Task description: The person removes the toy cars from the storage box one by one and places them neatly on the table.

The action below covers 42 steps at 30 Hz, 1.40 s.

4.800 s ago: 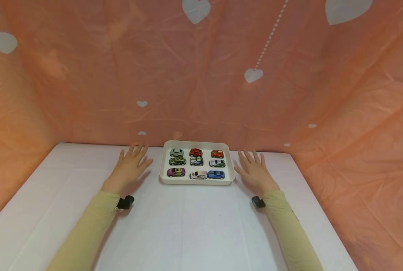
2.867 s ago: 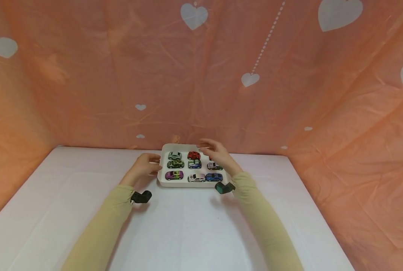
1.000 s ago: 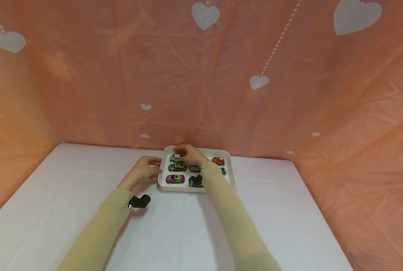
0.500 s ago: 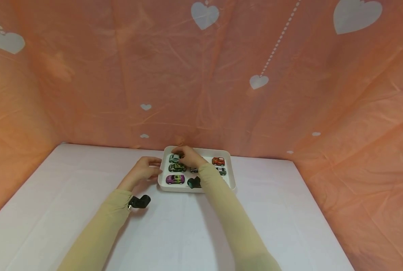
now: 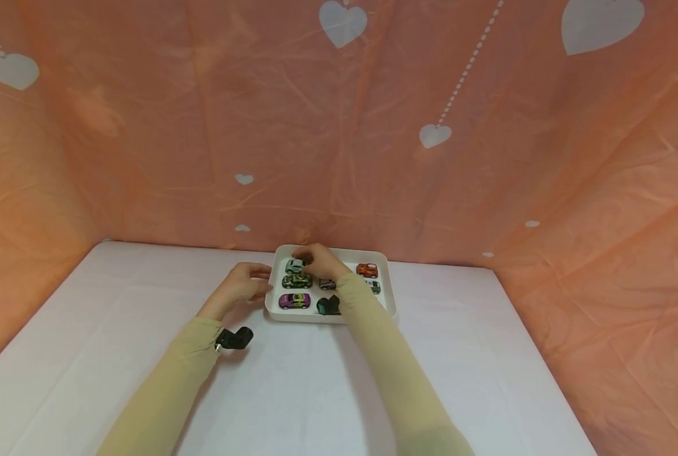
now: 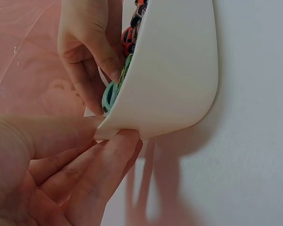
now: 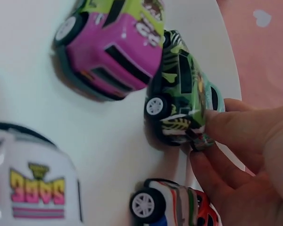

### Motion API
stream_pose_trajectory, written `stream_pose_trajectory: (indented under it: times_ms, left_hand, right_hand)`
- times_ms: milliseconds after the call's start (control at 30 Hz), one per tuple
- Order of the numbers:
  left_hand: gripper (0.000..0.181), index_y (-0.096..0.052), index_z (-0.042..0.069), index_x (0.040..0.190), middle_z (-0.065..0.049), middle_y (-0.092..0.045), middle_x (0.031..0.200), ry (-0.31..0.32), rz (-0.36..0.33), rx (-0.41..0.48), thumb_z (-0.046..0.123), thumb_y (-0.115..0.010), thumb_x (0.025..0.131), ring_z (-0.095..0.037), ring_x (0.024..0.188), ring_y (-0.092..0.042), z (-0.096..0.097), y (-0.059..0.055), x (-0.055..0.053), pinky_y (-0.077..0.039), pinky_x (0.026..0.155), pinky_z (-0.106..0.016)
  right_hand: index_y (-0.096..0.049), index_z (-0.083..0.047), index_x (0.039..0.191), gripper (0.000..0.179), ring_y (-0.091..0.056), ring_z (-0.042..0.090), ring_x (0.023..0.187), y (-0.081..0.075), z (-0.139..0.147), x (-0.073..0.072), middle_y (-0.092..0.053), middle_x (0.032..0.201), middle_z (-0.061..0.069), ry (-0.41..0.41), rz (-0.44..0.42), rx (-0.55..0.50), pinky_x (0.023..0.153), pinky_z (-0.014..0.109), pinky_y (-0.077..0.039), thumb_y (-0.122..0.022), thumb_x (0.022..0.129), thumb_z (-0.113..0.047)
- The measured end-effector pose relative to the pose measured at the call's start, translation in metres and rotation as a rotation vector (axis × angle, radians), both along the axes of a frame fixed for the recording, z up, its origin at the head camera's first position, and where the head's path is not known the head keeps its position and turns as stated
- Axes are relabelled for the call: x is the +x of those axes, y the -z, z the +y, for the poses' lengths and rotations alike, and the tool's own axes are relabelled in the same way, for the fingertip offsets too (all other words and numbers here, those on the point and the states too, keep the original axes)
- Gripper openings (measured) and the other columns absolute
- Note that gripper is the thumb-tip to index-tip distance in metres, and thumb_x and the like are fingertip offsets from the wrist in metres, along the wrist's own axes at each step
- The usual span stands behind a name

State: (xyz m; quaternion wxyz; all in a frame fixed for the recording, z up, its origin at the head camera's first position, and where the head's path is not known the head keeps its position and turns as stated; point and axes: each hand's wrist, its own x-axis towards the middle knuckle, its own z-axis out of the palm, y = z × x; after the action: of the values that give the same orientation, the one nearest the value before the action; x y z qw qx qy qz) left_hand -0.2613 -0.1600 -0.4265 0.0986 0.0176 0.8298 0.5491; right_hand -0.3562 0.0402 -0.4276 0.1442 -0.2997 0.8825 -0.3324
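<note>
A white tray [image 5: 305,318] of toy cars sits at the back of the table. My left hand [image 5: 237,286] pinches its left rim, thumb on one side and fingers on the other, as the left wrist view shows. Over the tray's back left corner, my right hand [image 5: 323,263] holds the mint toy car [image 6: 109,97] between thumb and fingers. Right beside it is a camouflage toy car [image 7: 181,89], partly covering the mint one in the right wrist view. A purple and lime toy car [image 5: 294,301] stands nearer the front.
An orange-red toy car [image 5: 367,270] and a white and green one [image 5: 373,287] stand at the tray's right. My right forearm hides others, including a white car [image 7: 35,183]. A pink cloth [image 5: 339,158] with hearts hangs behind the white table [image 5: 293,392].
From beside the tray, my left hand has come to its left rim and gripped it. My right hand has crossed leftward over the tray to the mint toy car, staying there this last second.
</note>
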Motion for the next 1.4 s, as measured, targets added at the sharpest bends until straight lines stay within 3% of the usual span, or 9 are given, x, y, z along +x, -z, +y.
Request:
stream_pose_trajectory:
  times_ms: [400, 800, 1067, 1400]
  left_hand:
    - [0.046, -0.050, -0.013, 0.129, -0.030, -0.055, 0.124, 0.006, -0.008, -0.001, -0.001, -0.064, 0.086, -0.021, 0.086, -0.064, 0.000, -0.003, 0.000, -0.055, 0.067, -0.031]
    - [0.048, -0.049, -0.013, 0.129, -0.030, -0.056, 0.122, 0.003, -0.013, -0.013, -0.002, -0.064, 0.086, -0.018, 0.087, -0.062, 0.000, 0.001, -0.002, -0.053, 0.064, -0.027]
    - [0.047, -0.047, -0.015, 0.130, -0.031, -0.055, 0.122, 0.024, -0.005, 0.022, -0.002, -0.060, 0.087, -0.025, 0.093, -0.063, -0.002, 0.002, 0.000, -0.054, 0.070, -0.029]
    - [0.047, -0.047, -0.014, 0.130, -0.032, -0.054, 0.123, 0.042, 0.011, 0.012, -0.002, -0.062, 0.087, -0.022, 0.089, -0.064, -0.003, 0.002, -0.003, -0.055, 0.069, -0.029]
  right_hand:
    - [-0.061, -0.005, 0.128, 0.041, -0.056, 0.021, 0.115, -0.009, 0.008, 0.000, -0.060, 0.127, 0.009, 0.037, -0.041, -0.033, 0.090, 0.029, -0.047, -0.064, 0.088, 0.002]
    - [-0.061, -0.005, 0.127, 0.040, -0.055, 0.021, 0.116, -0.025, 0.026, 0.010, -0.059, 0.127, 0.009, -0.026, 0.029, -0.067, 0.094, 0.028, -0.045, -0.064, 0.088, 0.003]
    - [-0.062, -0.006, 0.126, 0.041, -0.057, 0.017, 0.113, -0.027, 0.038, 0.025, -0.062, 0.125, 0.006, -0.053, 0.017, -0.114, 0.094, 0.029, -0.046, -0.067, 0.087, 0.000]
    - [-0.061, -0.005, 0.126, 0.040, -0.057, 0.013, 0.111, -0.037, 0.052, 0.054, -0.060, 0.125, 0.005, -0.106, 0.012, -0.175, 0.095, 0.030, -0.045, -0.066, 0.087, 0.004]
